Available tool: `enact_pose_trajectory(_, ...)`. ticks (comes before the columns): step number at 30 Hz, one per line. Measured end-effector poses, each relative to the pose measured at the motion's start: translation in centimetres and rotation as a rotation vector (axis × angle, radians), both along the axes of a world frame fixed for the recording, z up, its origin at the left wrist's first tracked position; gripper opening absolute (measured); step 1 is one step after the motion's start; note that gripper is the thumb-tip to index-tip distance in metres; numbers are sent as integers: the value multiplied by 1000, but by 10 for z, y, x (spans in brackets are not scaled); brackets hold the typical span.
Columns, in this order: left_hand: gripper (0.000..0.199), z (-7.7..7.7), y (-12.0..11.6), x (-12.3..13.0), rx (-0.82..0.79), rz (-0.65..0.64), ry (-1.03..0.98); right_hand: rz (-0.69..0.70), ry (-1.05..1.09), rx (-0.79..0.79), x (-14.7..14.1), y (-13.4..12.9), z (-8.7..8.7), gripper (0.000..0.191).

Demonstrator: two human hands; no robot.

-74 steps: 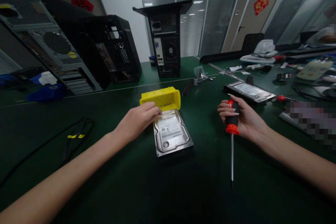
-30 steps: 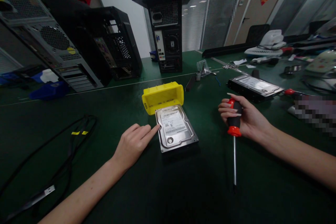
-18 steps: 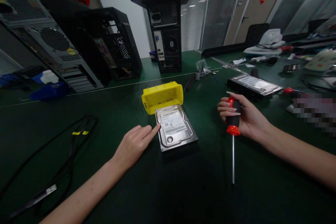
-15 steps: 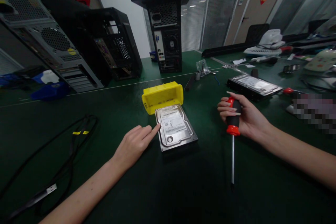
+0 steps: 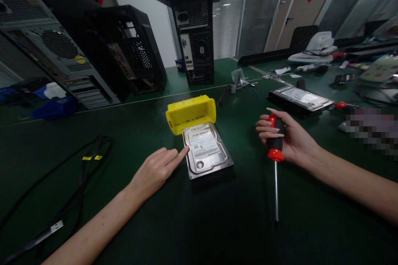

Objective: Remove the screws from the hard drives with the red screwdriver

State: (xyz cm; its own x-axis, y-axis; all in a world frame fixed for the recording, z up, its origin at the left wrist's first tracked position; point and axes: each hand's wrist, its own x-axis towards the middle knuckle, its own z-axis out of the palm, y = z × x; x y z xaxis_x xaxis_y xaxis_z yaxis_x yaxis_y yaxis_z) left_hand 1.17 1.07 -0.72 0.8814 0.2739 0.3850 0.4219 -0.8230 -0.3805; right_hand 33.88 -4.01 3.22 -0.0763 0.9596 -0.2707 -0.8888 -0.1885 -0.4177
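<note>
A silver hard drive with a white label lies flat on the green table, its far edge against the mouth of a yellow plastic bin. My left hand reaches in from the left, index finger stretched to the drive's left edge and the other fingers loosely bent; its thumb is hidden. On the right, my right hand is wrapped around the red and black handle of a screwdriver. The screwdriver's shaft points down toward me. Small bits lie inside the bin, too tiny to make out.
Several computer cases stand at the back, one upright case in the middle. Another hard drive sits in a black bracket at right, beside a red-handled tool. A black cable with a USB plug lies left.
The view has shifted very slightly. Both hands keep the same pose, and the hard drive and bin stay in place.
</note>
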Motion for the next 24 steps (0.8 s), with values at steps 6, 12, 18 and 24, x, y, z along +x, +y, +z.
enact_pose_trajectory(6,36,-5,3,-3,-69,15,-68,-8,-17,-15,0,0,-1,9)
enact_pose_trajectory(12,35,-8,5,-4,-139,41,-142,-21,-27,-32,-1,0,1,12)
enact_pose_trajectory(18,36,-8,6,-5,-180,55,-168,-17,-17,-28,-2,-1,3,9)
enact_pose_trajectory(24,35,-8,6,-6,-267,78,-213,1,-11,-12,-2,-2,1,8)
